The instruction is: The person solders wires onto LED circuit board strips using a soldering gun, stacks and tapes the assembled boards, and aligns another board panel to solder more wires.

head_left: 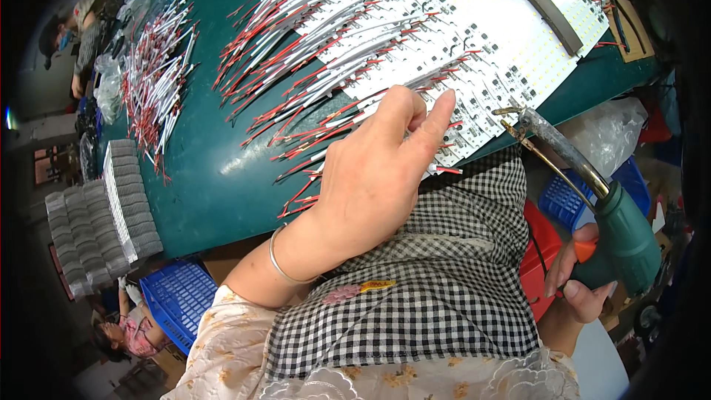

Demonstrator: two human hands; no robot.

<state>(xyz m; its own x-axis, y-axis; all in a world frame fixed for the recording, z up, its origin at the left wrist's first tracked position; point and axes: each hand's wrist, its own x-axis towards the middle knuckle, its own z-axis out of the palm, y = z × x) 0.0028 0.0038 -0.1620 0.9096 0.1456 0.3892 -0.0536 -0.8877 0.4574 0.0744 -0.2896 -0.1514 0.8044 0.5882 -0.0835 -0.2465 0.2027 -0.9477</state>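
White LED circuit boards (533,52) lie on the green table, with rows of white and red wires (296,37) running off them to the left. Over the near rows is my left hand (378,167), its index finger curled and its thumb pointing up and right. Whatever its fingers pinch is hidden beneath the hand. Off the table's right edge, my right hand (578,281) grips a green soldering gun (626,241) with an orange trigger. The gun's metal tip (511,118) points left, close to the boards' near edge.
A dark curved bar (537,4) lies across the boards. Loose wires (159,78) are heaped on the left of the table (222,155), near stacked grey ribbed parts (104,215). Blue baskets (178,300) stand at both sides. Other people (133,333) are at the left.
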